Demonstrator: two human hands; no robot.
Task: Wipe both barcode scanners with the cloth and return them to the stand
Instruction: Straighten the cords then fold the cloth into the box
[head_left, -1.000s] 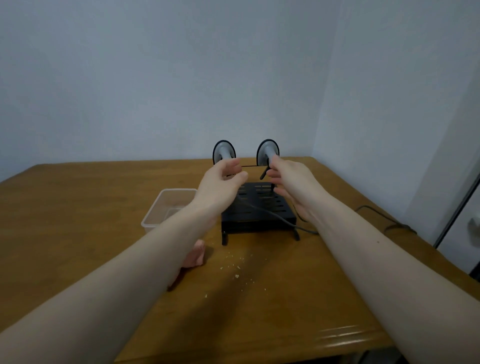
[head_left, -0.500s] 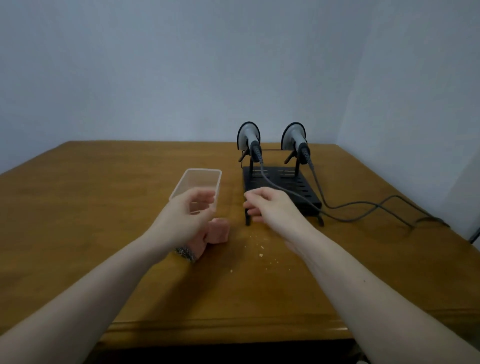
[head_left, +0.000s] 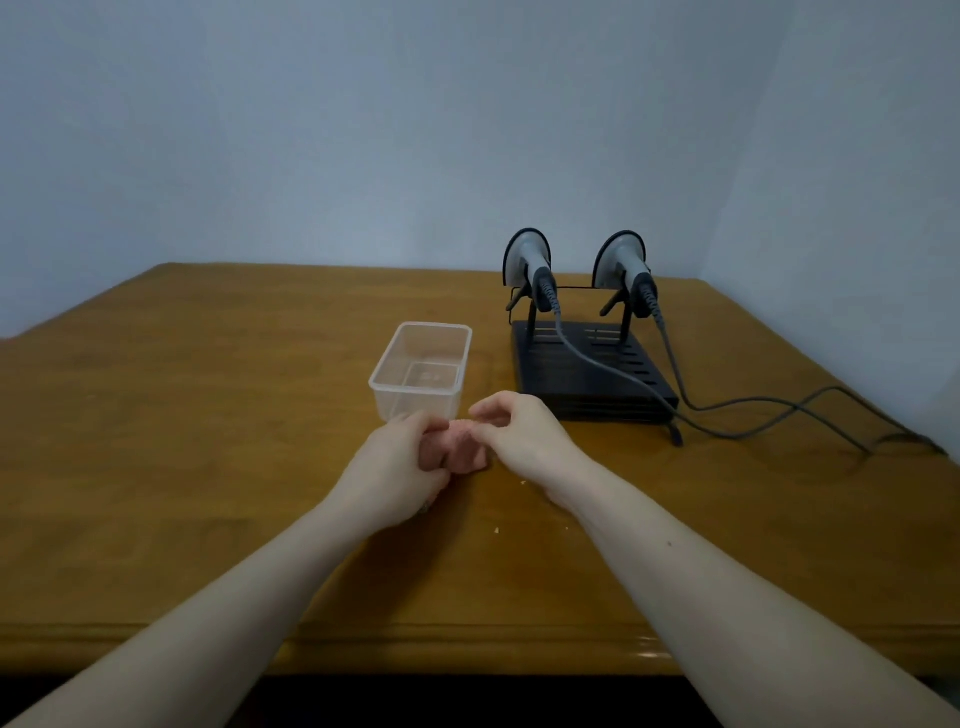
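Surface (head_left: 208, 415): brown wood, its rounded near edge running across the bottom of my view; a few pale crumbs lie on it near my wrists.
Container (head_left: 422, 367): clear plastic, rectangular, standing upright on the surface left of the stand, just beyond my hands.
My left hand (head_left: 397, 462): resting low at the surface, my fingers (head_left: 423, 423) curled round the left side of the cloth and gripping it.
Cloth (head_left: 460, 447): pink, bunched into a small lump on the surface between my two hands, just near of the container.
My right hand (head_left: 519, 434): touching the right side of the cloth, fingertips bent inward over its top; whether they pinch it or only rest on it I cannot tell.
Stand (head_left: 592, 371): black, with a flat slotted base and two upright holders at its far end, sitting right of the container and well apart from my hands.
Left scanner (head_left: 530, 265): grey and black, seated in the left holder, head up, handle pointing down toward me.
Right scanner (head_left: 623, 262): same kind, seated in the right holder, beside the first and not touching it.
Cables (head_left: 753, 410): grey, one from each scanner, running across the base and off to the right over the surface.
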